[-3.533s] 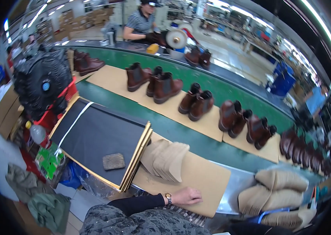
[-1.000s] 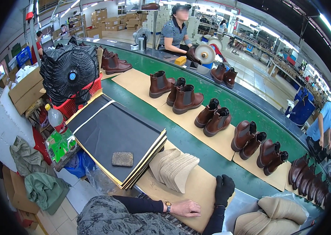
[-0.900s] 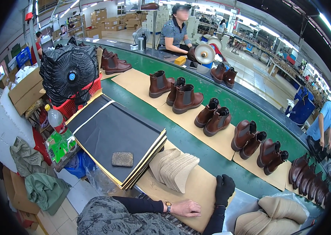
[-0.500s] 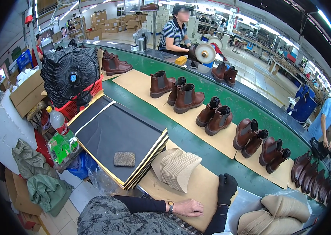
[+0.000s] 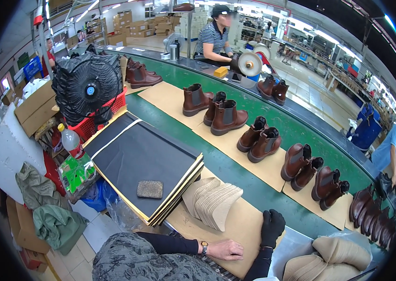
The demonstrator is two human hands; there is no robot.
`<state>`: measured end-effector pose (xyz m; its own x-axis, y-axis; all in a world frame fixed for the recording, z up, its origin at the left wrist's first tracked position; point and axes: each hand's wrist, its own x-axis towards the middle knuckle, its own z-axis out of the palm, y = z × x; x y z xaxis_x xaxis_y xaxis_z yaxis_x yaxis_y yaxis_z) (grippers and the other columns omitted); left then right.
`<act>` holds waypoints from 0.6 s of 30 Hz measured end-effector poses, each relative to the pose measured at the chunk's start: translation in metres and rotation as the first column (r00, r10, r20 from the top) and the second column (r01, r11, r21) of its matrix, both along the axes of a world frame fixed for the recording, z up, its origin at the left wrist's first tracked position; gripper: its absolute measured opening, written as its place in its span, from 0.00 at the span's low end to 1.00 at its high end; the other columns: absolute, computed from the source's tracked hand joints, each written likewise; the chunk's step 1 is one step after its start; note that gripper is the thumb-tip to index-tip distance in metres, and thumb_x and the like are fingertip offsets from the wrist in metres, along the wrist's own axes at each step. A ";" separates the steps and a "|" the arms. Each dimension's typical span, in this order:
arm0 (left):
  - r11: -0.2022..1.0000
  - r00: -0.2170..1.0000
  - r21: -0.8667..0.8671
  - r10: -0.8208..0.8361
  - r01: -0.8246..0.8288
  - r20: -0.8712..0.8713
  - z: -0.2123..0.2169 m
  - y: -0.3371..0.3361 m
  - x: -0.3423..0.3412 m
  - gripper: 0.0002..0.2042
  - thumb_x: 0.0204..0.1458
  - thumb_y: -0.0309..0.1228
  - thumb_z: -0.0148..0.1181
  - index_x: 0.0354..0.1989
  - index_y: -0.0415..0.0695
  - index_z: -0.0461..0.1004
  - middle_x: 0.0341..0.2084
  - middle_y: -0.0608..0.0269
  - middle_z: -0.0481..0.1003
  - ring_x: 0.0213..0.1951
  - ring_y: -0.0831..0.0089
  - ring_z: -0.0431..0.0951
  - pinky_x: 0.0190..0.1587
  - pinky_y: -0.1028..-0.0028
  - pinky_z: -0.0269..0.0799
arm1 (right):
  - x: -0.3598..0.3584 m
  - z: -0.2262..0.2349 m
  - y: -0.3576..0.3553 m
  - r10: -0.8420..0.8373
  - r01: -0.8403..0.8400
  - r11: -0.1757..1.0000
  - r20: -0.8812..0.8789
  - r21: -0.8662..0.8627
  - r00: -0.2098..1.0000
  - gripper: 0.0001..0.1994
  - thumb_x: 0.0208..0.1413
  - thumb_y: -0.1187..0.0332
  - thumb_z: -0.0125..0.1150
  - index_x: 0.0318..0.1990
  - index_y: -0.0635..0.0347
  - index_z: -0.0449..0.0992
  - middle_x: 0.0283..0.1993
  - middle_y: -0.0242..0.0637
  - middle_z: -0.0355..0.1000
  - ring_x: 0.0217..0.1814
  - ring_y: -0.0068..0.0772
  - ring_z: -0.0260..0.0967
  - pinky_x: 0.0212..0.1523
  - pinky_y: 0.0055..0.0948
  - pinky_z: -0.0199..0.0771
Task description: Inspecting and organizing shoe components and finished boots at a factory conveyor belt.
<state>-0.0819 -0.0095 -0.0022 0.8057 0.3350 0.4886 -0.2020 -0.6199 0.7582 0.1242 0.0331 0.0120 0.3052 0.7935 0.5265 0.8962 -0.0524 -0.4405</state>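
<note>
Left hand (image 5: 226, 249): bare, palm down on the tan cardboard sheet (image 5: 250, 224), fingers slack and close together, clamped on nothing. Right hand (image 5: 273, 228): black glove, at the sheet's right edge, fingers look curled; can't tell if they're closed on anything.

Nearest stock to the left hand: the fanned stack of paperboard inserts (image 5: 214, 204). It sits on the sheet, ahead of that hand, just right of the black-topped stack of boards (image 5: 141, 157).

Handling, my read: each insert is light, springy-stiff along its length, easy to crease at the thin edges. Dry matte faces, so low slip, but the pieces probably slide over each other if pushed sideways. Take one by the exposed edge at the right end of the fan; for the lot, squeeze both sides. The sheet should be light too, but floppy over its span; best held by two opposite edges, once nothing is on it.

Looks: inserts are plain tan, curved outline, nested, edges stepped like a hand of cards. Sheet is a smooth tan, corners rounded. More inserts, the bagged pile (image 5: 341, 253), are in clear plastic on the metal surface (image 5: 296, 240) right of the glove.
</note>
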 end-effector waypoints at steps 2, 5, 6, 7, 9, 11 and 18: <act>0.999 0.999 -0.007 0.031 -0.031 0.015 -0.003 -0.001 0.001 0.13 0.57 0.33 0.57 0.25 0.38 0.68 0.22 0.53 0.68 0.28 0.53 0.72 0.32 0.60 0.68 | 0.003 -0.002 -0.002 0.002 -0.002 1.000 -0.002 -0.006 1.000 0.10 0.50 0.65 0.65 0.35 0.63 0.79 0.31 0.44 0.74 0.34 0.48 0.71 0.39 0.42 0.69; 1.000 1.000 -0.022 0.015 -0.015 0.019 -0.008 -0.001 0.004 0.13 0.57 0.33 0.57 0.24 0.37 0.68 0.21 0.53 0.68 0.28 0.52 0.72 0.31 0.59 0.68 | 0.002 0.001 -0.007 -0.048 0.047 0.999 -0.032 -0.025 0.998 0.10 0.50 0.67 0.64 0.34 0.66 0.79 0.32 0.46 0.75 0.33 0.48 0.73 0.38 0.40 0.71; 1.000 1.000 -0.006 -0.002 0.002 0.007 -0.009 -0.001 0.004 0.12 0.57 0.31 0.57 0.25 0.37 0.68 0.22 0.54 0.68 0.29 0.54 0.72 0.32 0.61 0.68 | 0.002 0.000 -0.007 -0.047 0.046 0.999 -0.039 -0.029 0.998 0.10 0.50 0.67 0.63 0.35 0.66 0.79 0.32 0.47 0.75 0.34 0.48 0.73 0.38 0.40 0.72; 1.000 1.000 0.009 -0.020 0.020 -0.006 -0.010 -0.002 0.004 0.10 0.58 0.30 0.56 0.26 0.37 0.69 0.22 0.55 0.68 0.30 0.56 0.72 0.33 0.63 0.68 | 0.002 -0.001 -0.006 -0.048 0.047 0.998 -0.045 -0.034 0.998 0.10 0.50 0.67 0.63 0.35 0.67 0.79 0.32 0.47 0.76 0.34 0.48 0.73 0.38 0.40 0.72; 1.000 1.000 0.010 -0.005 0.005 -0.009 -0.011 -0.003 0.004 0.11 0.57 0.30 0.56 0.26 0.37 0.69 0.22 0.55 0.67 0.30 0.56 0.71 0.33 0.62 0.68 | 0.001 -0.003 -0.005 -0.022 0.021 1.000 -0.057 -0.010 0.998 0.10 0.49 0.68 0.64 0.35 0.66 0.79 0.31 0.46 0.75 0.33 0.47 0.72 0.37 0.41 0.71; 1.000 1.000 0.013 0.004 -0.004 -0.013 -0.011 -0.004 0.002 0.11 0.57 0.30 0.56 0.26 0.37 0.68 0.22 0.55 0.67 0.30 0.56 0.71 0.33 0.62 0.68 | -0.001 -0.004 -0.006 -0.001 0.002 1.000 -0.072 0.015 0.997 0.10 0.48 0.68 0.65 0.35 0.66 0.78 0.29 0.44 0.73 0.32 0.47 0.71 0.36 0.41 0.70; 1.000 0.998 -0.009 0.019 -0.018 0.057 -0.017 -0.003 0.008 0.13 0.54 0.33 0.59 0.23 0.37 0.68 0.21 0.53 0.69 0.29 0.52 0.71 0.31 0.59 0.66 | 0.004 -0.009 -0.006 0.018 -0.018 1.000 -0.060 -0.007 0.998 0.10 0.53 0.68 0.60 0.34 0.68 0.77 0.32 0.49 0.74 0.34 0.51 0.71 0.38 0.43 0.69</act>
<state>-0.0744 -0.0125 -0.0195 0.7699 0.3539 0.5310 -0.2338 -0.6179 0.7507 0.1284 0.0267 0.0028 0.3216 0.8028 0.5020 0.8692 -0.0400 -0.4929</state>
